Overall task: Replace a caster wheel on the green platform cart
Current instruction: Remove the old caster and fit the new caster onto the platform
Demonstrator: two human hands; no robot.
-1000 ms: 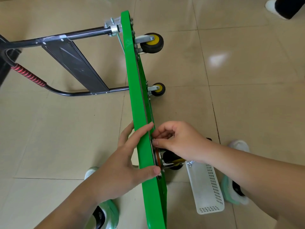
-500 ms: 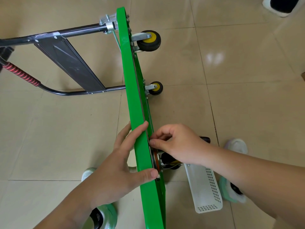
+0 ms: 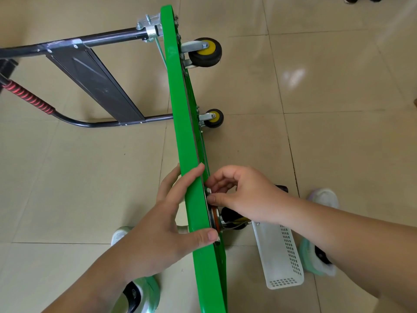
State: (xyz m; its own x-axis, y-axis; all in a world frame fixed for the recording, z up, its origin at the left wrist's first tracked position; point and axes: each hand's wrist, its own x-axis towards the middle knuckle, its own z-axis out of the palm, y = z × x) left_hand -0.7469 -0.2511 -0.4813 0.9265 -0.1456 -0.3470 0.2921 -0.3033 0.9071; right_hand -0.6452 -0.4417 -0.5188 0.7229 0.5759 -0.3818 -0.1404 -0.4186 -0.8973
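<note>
Fingertips (image 3: 211,199) of the right grip (image 3: 246,195) are closing together on a small silver fastener (image 3: 208,190) on the underside of the green platform cart (image 3: 180,105). Whether it is a nut or a bolt head, I cannot tell. The other fingers of this hand are curling loosely above it.

Just below the right grip, the caster wheel (image 3: 230,216) is sitting against the same underside, black with a little yellow showing. Its round plate with an orange ring (image 3: 214,219) is lying flat on the green surface. The hand is covering part of the wheel.

The left grip (image 3: 158,236) is clamping on the upper edge of the cart. The thumb is hooking over to the wheel side, 1 finger is lying across the edge, and the rest are reaching down the deck side.

The cart is standing on its long side on the tiled floor (image 3: 338,143), running away from the person. 2 more casters, a near one (image 3: 214,118) and a far one (image 3: 206,53), are sticking out to the right at the far end. The black handle frame (image 3: 94,77), with a red wrapping (image 3: 29,98) on its bar, is pointing to the left.

A white perforated basket (image 3: 279,256) is lying on the floor just right of the cart, under the right forearm. 2 mint-green shoes, left (image 3: 140,292) and right (image 3: 316,263), are standing on either side of the cart.
</note>
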